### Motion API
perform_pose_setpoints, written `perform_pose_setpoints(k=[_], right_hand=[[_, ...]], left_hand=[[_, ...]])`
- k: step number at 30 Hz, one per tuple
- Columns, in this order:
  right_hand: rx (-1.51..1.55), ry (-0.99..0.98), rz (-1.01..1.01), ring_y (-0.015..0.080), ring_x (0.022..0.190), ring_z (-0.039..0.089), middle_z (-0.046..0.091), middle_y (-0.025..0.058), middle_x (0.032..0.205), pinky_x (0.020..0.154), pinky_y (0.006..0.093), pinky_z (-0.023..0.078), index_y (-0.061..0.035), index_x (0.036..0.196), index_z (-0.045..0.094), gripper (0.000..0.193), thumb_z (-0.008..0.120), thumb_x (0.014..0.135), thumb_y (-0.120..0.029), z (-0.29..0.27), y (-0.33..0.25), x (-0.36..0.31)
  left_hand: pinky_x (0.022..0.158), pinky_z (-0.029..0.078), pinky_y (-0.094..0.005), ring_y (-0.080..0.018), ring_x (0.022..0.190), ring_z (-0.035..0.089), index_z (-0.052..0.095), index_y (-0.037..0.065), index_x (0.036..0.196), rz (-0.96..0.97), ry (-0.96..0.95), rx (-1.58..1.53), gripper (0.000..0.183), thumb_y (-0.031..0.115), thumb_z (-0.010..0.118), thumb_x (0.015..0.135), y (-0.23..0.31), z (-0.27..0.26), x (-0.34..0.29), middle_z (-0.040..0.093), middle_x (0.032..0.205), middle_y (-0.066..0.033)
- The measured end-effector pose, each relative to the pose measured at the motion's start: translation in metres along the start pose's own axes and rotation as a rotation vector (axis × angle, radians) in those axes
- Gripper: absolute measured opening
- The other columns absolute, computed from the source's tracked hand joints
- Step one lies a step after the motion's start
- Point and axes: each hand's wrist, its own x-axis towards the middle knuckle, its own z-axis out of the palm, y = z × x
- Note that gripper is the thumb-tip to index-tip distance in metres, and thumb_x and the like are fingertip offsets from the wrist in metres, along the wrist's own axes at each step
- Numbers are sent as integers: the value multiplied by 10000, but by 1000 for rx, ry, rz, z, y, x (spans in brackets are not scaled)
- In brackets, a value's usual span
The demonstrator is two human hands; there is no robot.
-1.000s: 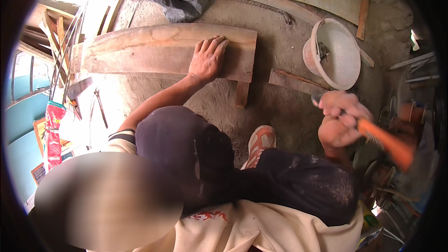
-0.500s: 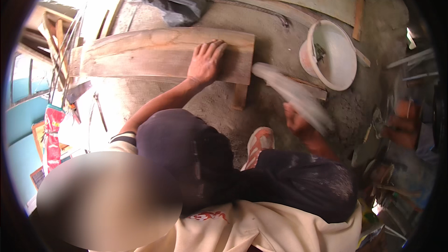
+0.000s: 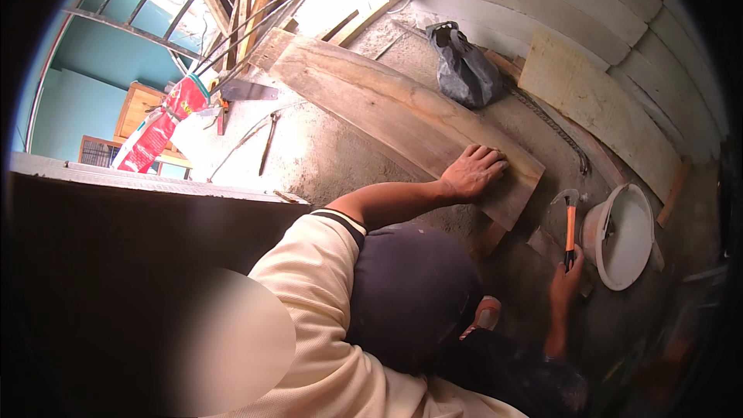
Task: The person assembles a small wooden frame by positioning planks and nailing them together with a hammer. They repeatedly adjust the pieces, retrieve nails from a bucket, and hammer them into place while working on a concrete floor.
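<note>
A long wooden plank point(image 3: 371, 93) lies slantwise on the ground, its near right end above a small piece of wood point(image 3: 487, 240). My left hand point(image 3: 472, 174) rests on the plank close to that end, fingers together and slightly bent over the top face. Past the plank's end, my right hand point(image 3: 569, 275) is closed around the black grip of a hammer point(image 3: 571, 224) with an orange handle. The hammer stands head-up, beside a white bucket point(image 3: 627, 236); its metal head looks pale and slightly blurred.
A dark plastic bag point(image 3: 467, 70) sits behind the plank. Farther right are a ridged metal bar point(image 3: 553, 128) and a pale board point(image 3: 600, 104). A handsaw point(image 3: 249, 90), a thin metal tool point(image 3: 268, 143) and a red-and-white sack point(image 3: 166, 124) lie left.
My view has turned, so the plank now slants down to the right. The blurred pale shape at my right hand now shows as an upright hammer near the bucket. My left hand stays on the plank.
</note>
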Motion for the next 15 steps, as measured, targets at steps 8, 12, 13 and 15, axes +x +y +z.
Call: perform_pose_setpoints(k=[8, 12, 13, 15], right_hand=[[-149, -74, -108, 433, 1346, 592, 628, 252, 1401, 1136, 488, 453, -59, 1476, 579, 510, 593, 975, 38, -3, 8, 31], [-361, -90, -211, 472, 1089, 633, 663, 247, 1136, 947, 527, 509, -101, 1339, 708, 388, 679, 959, -27, -6, 14, 35], [-366, -75, -252, 453, 1055, 629, 641, 225, 1053, 917, 531, 505, -97, 1269, 724, 324, 673, 957, -29, -7, 16, 33], [-441, -49, -287, 419, 1035, 634, 622, 205, 1063, 887, 516, 514, -105, 1188, 743, 264, 642, 964, -13, -7, 19, 28]], left_hand=[[1180, 404, -469, -339, 1368, 534, 617, 100, 1395, -28, 14, -157, 410, 328, 637, 1055, -3, -6, 1, 606, 1430, -122], [1188, 418, -518, -404, 1403, 522, 609, 98, 1403, -63, -49, -281, 442, 326, 678, 1032, -13, -16, -3, 588, 1471, -182], [1176, 430, -511, -400, 1392, 527, 620, 100, 1403, -25, 25, -252, 427, 297, 682, 1030, -15, -18, -3, 593, 1460, -180], [1171, 435, -508, -398, 1378, 533, 617, 92, 1423, -37, 72, -210, 434, 272, 679, 1033, -17, -23, -5, 600, 1451, -177]])
